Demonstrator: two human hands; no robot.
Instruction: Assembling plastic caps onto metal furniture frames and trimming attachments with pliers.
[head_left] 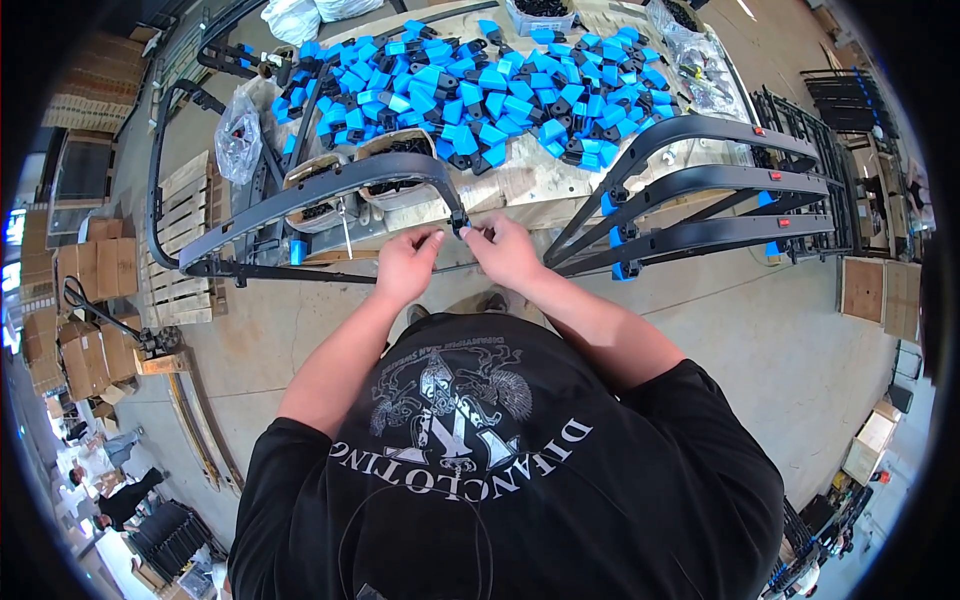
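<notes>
My right hand [503,252] is closed, its thumb and fingers at a small black bracket [459,222] on the bent end of a black metal tube frame [318,183]. Just left of that bracket my left hand [405,268] is closed in a pinch; whatever its fingertips hold is too small to make out. The frame extends leftward from my hands, over the table's near edge. Beyond it, black hardware fills open boxes [395,143], and a thin metal tool [345,228] stands upright against the near box.
Many blue-and-black plastic parts [430,92] cover the wooden table [520,190]. On the right, several black frames [690,185] with blue pieces jut toward me. A wooden pallet [180,240], cardboard boxes [98,270] and a pallet jack [155,340] are at the left.
</notes>
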